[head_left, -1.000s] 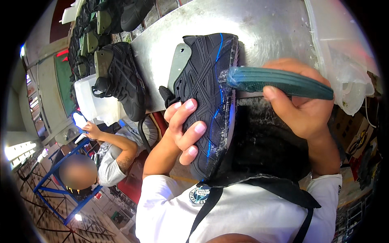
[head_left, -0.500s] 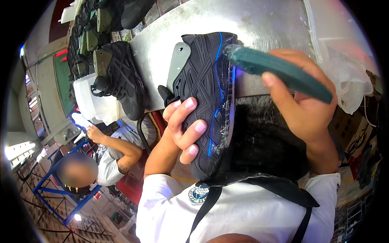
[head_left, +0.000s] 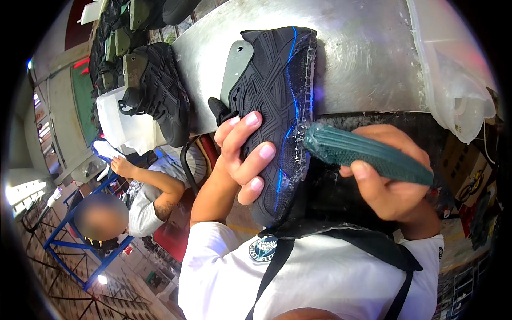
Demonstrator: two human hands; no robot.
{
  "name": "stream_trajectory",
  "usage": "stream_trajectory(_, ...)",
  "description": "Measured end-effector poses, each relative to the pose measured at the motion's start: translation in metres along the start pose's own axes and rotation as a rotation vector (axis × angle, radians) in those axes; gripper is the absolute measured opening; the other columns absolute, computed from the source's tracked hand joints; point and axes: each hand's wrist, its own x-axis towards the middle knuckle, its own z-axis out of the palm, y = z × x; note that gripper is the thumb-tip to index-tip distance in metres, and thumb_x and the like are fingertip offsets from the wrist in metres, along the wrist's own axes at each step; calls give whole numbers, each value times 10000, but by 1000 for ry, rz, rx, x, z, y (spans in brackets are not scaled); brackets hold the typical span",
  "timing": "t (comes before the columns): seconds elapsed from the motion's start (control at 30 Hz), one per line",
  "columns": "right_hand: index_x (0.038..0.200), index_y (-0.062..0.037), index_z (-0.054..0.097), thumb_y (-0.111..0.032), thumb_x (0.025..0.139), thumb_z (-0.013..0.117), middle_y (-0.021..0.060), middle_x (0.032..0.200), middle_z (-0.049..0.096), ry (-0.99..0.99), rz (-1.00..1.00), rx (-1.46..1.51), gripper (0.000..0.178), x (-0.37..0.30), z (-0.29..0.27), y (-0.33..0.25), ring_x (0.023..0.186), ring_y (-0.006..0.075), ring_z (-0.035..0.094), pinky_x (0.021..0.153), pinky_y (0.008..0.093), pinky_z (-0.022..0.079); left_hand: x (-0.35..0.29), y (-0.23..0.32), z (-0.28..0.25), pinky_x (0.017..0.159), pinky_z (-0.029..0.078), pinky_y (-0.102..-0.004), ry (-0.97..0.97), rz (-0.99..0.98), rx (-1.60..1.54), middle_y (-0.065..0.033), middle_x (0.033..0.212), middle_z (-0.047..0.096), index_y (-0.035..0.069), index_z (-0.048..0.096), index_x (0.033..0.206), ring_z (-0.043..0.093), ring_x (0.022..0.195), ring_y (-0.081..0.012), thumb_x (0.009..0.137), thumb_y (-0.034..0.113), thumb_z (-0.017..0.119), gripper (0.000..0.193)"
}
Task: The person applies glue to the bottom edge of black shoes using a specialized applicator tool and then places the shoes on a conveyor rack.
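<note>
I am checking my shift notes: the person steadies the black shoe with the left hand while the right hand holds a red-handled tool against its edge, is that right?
Not quite: the tool's handle is dark green, not red, as the head view shows. The left hand does steady the black shoe, and the right hand holds the tool against its edge.

- Black shoe upper: dark textured fabric with thin blue lines and a frayed pale edge along its right side, mounted on a grey last. It lies lengthwise in the upper middle of the frame, toe toward the lower middle.
- Green-handled tool: ribbed teal handle, slanting from centre to right of the frame, its tip touching the shoe's frayed edge.
</note>
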Motion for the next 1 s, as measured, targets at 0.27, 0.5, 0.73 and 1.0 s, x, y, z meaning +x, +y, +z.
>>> stream_trajectory(0.27, 996, 94, 665, 29, 827, 680, 155, 833, 721, -12, -36, -102, 181, 2, 3, -22, 805, 228, 694, 737, 339, 558, 21, -4, -30, 911, 430, -628, -285, 48, -66, -106, 1358, 468, 199, 230, 1428, 590, 1129, -456, 797, 214, 798, 849)
stream_trajectory(0.5, 976, 96, 667, 35, 756, 718, 205, 886, 717, -55, -105, -137, 234, 5, -4, -33, 762, 257, 714, 685, 324, 574, 31, -19, -27, 874, 482, -535, -280, 213, -39, -71, 1254, 547, 138, 258, 1349, 676, 1024, -413, 868, 221, 745, 690)
stream_trajectory(0.73, 959, 93, 665, 34, 718, 725, 216, 869, 713, -101, -98, -121, 256, 2, -8, -41, 727, 261, 714, 659, 318, 581, 35, -18, -25, 877, 486, -555, -269, 212, -65, -102, 1241, 594, 133, 278, 1290, 679, 1008, -439, 896, 209, 675, 565)
stream_trajectory(1.0, 951, 52, 649, 3, 720, 733, 189, 824, 708, 62, -255, -147, 250, -12, 6, -46, 675, 254, 711, 601, 310, 579, 49, -17, -23, 805, 515, -579, -266, 232, -80, -196, 1225, 623, 95, 313, 1257, 663, 983, -478, 877, 148, 613, 487)
